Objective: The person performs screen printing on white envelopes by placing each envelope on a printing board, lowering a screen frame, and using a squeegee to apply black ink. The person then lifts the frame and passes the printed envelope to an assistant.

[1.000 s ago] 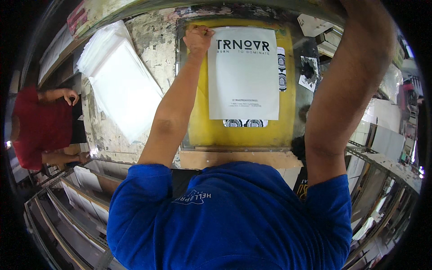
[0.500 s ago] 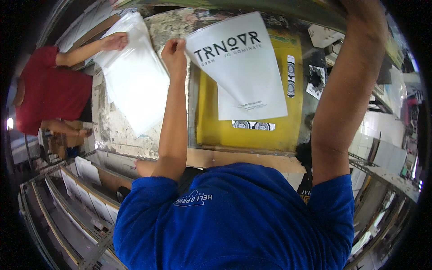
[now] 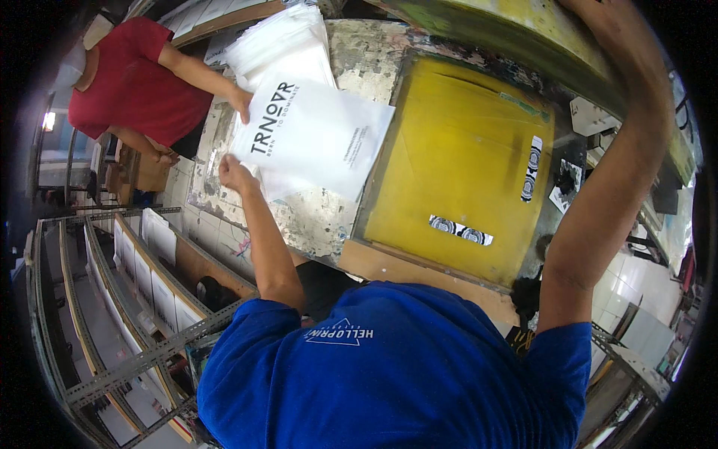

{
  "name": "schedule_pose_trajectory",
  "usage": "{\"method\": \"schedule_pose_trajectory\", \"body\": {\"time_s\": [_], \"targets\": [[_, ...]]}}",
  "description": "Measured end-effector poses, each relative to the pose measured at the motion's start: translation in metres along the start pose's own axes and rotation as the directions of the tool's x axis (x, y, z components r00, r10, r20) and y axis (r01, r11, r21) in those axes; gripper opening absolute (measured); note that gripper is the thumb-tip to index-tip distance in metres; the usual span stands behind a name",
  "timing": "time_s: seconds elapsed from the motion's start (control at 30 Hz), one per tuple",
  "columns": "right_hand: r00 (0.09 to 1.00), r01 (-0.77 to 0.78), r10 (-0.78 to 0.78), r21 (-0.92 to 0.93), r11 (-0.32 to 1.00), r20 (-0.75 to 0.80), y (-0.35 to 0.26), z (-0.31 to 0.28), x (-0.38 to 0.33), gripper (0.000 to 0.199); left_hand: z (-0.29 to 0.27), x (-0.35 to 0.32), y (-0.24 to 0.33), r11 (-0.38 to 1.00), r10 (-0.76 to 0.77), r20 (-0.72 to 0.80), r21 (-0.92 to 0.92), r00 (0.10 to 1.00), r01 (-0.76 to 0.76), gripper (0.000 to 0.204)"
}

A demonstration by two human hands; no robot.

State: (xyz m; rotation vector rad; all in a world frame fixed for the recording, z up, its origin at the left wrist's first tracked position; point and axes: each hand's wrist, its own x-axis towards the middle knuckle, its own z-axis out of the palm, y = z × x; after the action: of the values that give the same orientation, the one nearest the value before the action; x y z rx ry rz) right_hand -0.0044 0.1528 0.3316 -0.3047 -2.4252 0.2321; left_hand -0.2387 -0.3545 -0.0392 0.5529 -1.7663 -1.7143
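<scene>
My left hand [image 3: 238, 173] is closed in a pinch on the corner of a thin white printed sheet [image 3: 329, 123] that looks like plastic, with black lettering on it. The sheet lies over a stack of similar white sheets [image 3: 288, 45] on the left. A co-worker's hand [image 3: 241, 103] touches its far left edge. At the upper right, my right hand [image 3: 598, 11] grips the edge of a raised screen frame [image 3: 479, 30]; the picture's rim cuts off part of its fingers. Below the frame is a yellow printing bed [image 3: 449, 157] with two black-and-white patterned strips [image 3: 461, 230] on it.
A person in a red shirt [image 3: 142, 82] stands at the table's left side. The worn, paint-stained tabletop [image 3: 314, 224] shows between the stack and the bed. Metal racks with boards [image 3: 142, 269] stand at the lower left. More shelving [image 3: 628, 359] is at the lower right.
My left hand has carried the printed sheet left, off the yellow bed and onto the stack. The co-worker's hand has come to the sheet. My right hand stays at the frame. The view has shifted.
</scene>
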Motion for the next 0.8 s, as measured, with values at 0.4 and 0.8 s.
{"method": "schedule_pose_trajectory", "body": {"time_s": [0.4,0.8], "targets": [[0.978,-0.179,0.154,0.181,0.967,0.142,-0.020,-0.012,0.004,0.044,0.013,-0.193,-0.003,0.573,0.260,0.809,0.309,0.527,-0.759,0.031],[0.901,-0.137,0.020,0.239,0.961,0.434,-0.013,-0.034,0.016,0.044,0.014,-0.189,-0.014,0.623,0.309,0.816,0.215,0.489,-0.752,0.020]]}}
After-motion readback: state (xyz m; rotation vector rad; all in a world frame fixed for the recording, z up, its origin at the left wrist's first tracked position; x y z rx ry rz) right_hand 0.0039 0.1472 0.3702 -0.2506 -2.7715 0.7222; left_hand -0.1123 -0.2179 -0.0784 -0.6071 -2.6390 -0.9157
